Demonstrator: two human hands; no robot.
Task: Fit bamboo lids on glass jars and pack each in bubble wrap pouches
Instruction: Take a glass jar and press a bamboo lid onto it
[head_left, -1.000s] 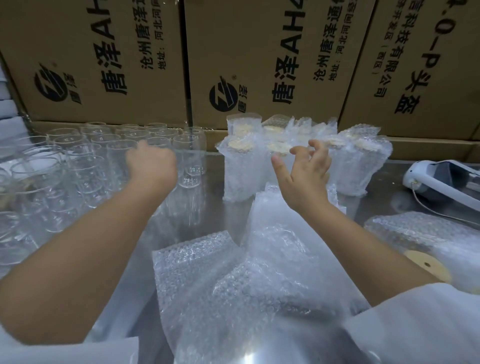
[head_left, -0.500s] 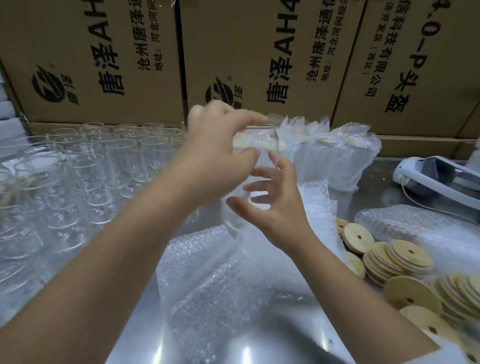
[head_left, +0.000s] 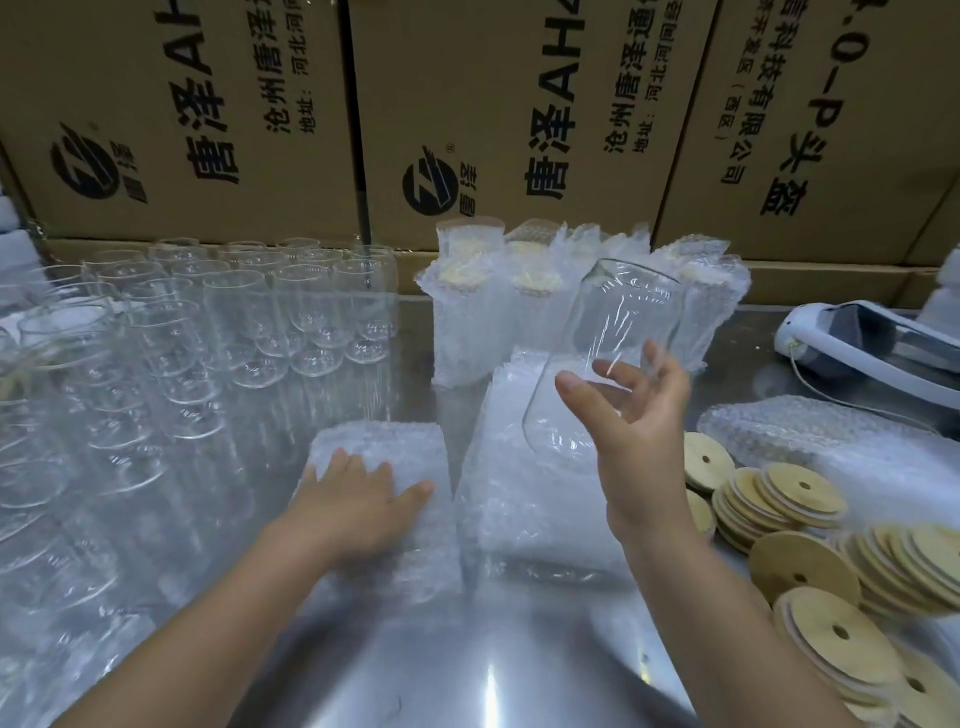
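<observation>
Head view: your right hand (head_left: 639, 415) is grasping a glass jar (head_left: 618, 332) w/ no lid on it yet, thumb on the near wall, fingers wrapped round the far side, low on the body. The jar is in the air, tilted, mouth up and away from you, above the pouch stack (head_left: 524, 499) lying under that hand. Your left hand (head_left: 358, 499) is released: flat, fingers straight, resting on the other stack of bubble wrap pouches (head_left: 384, 441), holding nothing.

Risks, as I judge them:
- Your grip looks loose and low on smooth glass, w/ most of the jar above your fingers. Tip it further and it could slide out. Over the pouches it lands soft, but just beyond your fingertips stand the packed jars (head_left: 467, 322), and glass on glass may chip.
- Bamboo lids (head_left: 779, 499) lie in fanned piles right of your wrist. Reach for one w/ the jar-holding hand and you'll likely nudge a pile and send discs across the metal table (head_left: 493, 675).
- Left of your left hand, the empty jars (head_left: 234, 322) stand close together, many touching. A wide swing of that forearm knocks one and its neighbours go too.
- Pouches are slick and stacked, so a flat palm may drag 2 at once or shove the whole stack.
- A lid not seated square could pop off once it's inside the pouch.
</observation>
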